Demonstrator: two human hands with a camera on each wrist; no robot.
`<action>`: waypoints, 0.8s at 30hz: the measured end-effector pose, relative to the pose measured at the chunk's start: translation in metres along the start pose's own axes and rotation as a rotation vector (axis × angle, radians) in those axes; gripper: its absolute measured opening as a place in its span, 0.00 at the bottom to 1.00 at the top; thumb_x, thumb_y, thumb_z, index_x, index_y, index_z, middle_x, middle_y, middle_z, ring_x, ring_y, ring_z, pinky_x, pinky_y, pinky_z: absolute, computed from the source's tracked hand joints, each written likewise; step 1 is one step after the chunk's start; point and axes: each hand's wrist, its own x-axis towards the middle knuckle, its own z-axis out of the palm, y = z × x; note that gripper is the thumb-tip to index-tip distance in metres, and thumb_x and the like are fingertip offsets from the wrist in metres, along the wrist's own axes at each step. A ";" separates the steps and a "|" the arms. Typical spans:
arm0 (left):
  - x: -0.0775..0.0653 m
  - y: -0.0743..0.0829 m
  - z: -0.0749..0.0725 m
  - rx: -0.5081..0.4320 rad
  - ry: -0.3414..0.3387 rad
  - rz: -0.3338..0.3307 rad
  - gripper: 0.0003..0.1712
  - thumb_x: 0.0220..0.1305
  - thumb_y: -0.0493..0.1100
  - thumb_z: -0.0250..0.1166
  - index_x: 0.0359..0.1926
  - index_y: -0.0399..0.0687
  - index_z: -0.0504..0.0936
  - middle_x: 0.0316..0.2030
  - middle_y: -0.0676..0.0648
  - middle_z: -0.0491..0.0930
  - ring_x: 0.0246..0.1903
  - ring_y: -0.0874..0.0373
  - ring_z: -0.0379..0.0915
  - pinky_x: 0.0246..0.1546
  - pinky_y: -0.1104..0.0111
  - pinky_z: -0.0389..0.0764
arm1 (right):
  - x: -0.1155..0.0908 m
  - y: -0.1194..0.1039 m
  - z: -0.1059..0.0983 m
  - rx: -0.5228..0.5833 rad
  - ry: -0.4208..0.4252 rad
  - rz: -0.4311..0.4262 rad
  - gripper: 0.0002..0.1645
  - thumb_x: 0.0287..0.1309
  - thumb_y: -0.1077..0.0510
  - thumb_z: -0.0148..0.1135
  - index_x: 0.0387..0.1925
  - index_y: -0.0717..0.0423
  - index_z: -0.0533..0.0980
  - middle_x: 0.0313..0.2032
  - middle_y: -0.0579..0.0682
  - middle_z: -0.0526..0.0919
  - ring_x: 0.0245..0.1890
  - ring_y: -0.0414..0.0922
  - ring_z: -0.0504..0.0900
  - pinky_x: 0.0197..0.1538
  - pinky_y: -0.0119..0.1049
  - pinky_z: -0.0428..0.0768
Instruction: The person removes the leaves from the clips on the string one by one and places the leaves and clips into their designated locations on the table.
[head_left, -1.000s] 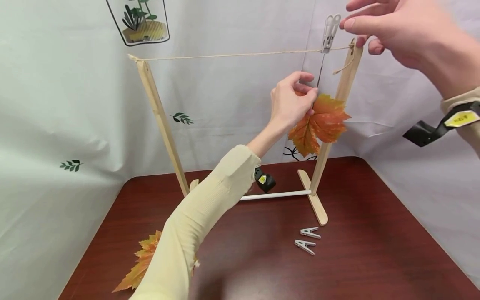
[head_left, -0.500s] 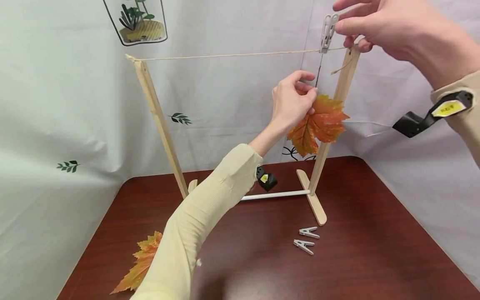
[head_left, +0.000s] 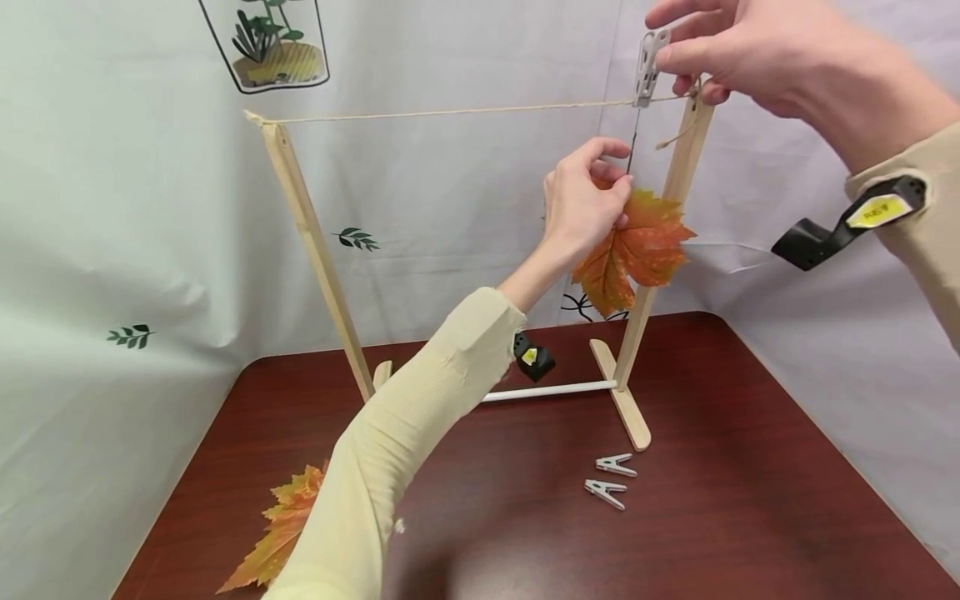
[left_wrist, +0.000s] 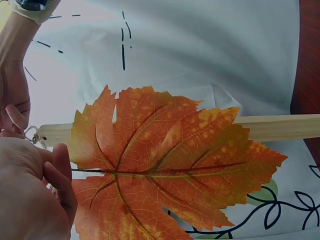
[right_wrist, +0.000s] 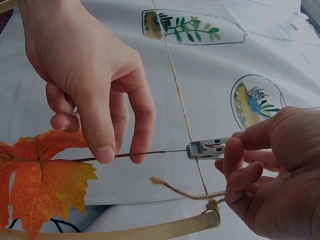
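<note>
An orange artificial maple leaf hangs below the twine near the right post. My left hand pinches its dark stem, thumb in front, as the right wrist view shows. The stem's thin upper end runs into a grey-white clothespin, which stands upright on the twine. At the clothespin's handle end, my right hand holds it between thumb and fingers; in the right wrist view the fingertips cover the handles of the clothespin. The leaf fills the left wrist view.
The twine is tied between two wooden posts, the left post and the right post, joined low by a white rod. Two clothespins lie on the dark red table. Another maple leaf lies partly behind the left sleeve.
My right hand has moved left and closed in on the clothespin, which now stands a little more upright. The left hand stays at the leaf stem. The head view has shifted slightly.
</note>
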 end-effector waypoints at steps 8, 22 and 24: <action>0.000 -0.001 0.000 -0.010 0.012 0.017 0.11 0.67 0.36 0.64 0.50 0.48 0.82 0.31 0.52 0.83 0.15 0.61 0.78 0.24 0.74 0.81 | 0.005 0.002 -0.002 0.016 0.004 -0.004 0.21 0.71 0.61 0.56 0.63 0.49 0.70 0.50 0.43 0.73 0.34 0.39 0.74 0.23 0.25 0.70; 0.001 0.000 0.000 0.006 0.035 0.023 0.11 0.67 0.36 0.64 0.49 0.49 0.84 0.29 0.53 0.83 0.14 0.62 0.77 0.26 0.75 0.79 | 0.007 0.004 -0.002 -0.027 0.024 -0.025 0.14 0.72 0.60 0.54 0.55 0.43 0.73 0.47 0.39 0.73 0.39 0.39 0.70 0.29 0.24 0.71; 0.001 0.000 0.000 0.005 0.039 0.024 0.11 0.66 0.36 0.64 0.48 0.49 0.84 0.29 0.54 0.83 0.14 0.62 0.77 0.26 0.75 0.79 | 0.006 0.003 -0.001 -0.032 0.033 -0.024 0.14 0.72 0.60 0.54 0.55 0.42 0.73 0.46 0.40 0.73 0.39 0.39 0.69 0.29 0.24 0.70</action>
